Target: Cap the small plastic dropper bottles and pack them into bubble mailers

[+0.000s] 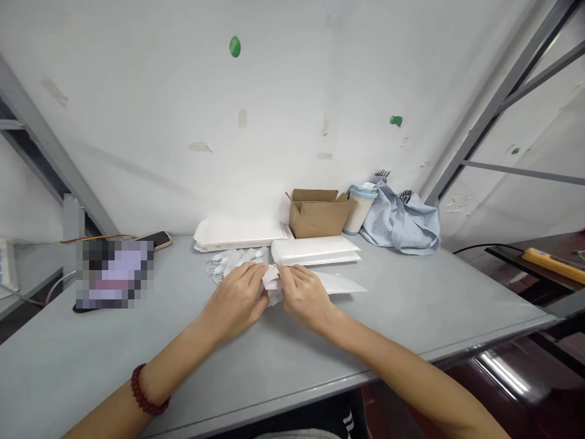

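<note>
My left hand (pixel 242 291) and my right hand (pixel 305 296) meet over the middle of the table, fingers pinched close together. Between them is the crumpled-looking end of a white padded envelope (pixel 340 283), whose flat body reaches out to the right beyond my right hand. Both hands grip this end, though my fingers hide part of it. Just behind my left hand lies a bunch of small white tags or cables with loops (pixel 233 259); their exact kind is unclear.
White padded envelopes lie stacked at the back left (pixel 240 233) and nearer the middle (pixel 315 250). Behind them stand an open cardboard box (pixel 320 218), a lidded cup (pixel 359 208) and a light blue cloth (pixel 402 219). A phone with a blurred screen (pixel 114 274) rests at left.
</note>
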`<state>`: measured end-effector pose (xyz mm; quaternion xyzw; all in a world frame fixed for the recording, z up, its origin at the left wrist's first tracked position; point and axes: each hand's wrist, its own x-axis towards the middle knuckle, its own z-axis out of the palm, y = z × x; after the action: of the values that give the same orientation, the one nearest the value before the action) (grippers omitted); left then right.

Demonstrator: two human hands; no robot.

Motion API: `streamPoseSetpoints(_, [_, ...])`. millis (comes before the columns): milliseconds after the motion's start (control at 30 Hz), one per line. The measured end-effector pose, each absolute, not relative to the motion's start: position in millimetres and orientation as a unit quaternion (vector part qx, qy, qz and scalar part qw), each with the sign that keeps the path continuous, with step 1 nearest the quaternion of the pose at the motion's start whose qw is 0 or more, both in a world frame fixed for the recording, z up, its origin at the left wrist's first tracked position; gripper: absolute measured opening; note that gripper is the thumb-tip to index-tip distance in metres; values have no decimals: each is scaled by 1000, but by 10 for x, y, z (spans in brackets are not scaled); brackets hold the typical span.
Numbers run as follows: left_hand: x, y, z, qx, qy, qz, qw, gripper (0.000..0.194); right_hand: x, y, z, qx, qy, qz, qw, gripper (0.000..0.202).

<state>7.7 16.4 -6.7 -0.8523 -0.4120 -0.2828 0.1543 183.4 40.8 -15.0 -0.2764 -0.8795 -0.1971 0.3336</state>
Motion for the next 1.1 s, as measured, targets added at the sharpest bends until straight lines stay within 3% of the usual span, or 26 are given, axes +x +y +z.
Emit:
streamPoseSetpoints(200, [30,204,-93,-856,-406,-279,156,26,1844,350,-85,-332,-867,-89,361,54])
streamPoseSetpoints(267, [4,215,-84,-861,-399,-276,148,28,1859,336,-27,-336,-869,-76,354,49])
streamPoseSetpoints(400, [-8,194,-43,-868,-399,-277,108,25,1892,366,15,-284,-893,-112,331,18])
streamPoseSetpoints(667, [37,176,-57,-872,-399,-277,64,20,1909,404,-81,-259,-902,-165,303,23])
streamPoseSetpoints(833, [68,177,-9,-865,-355,-349,60,25,1928,405,47,-234,-877,-203,366,19])
streamPoseSetpoints(933, [97,195,112,-825,-396,-402,-26,28,2013,465,207,-244,-830,-235,442,15])
streamPoseSetpoints(1100, [223,419,365,-705,-491,-447,-248,34,2297,696,385,-357,-762,-265,471,46])
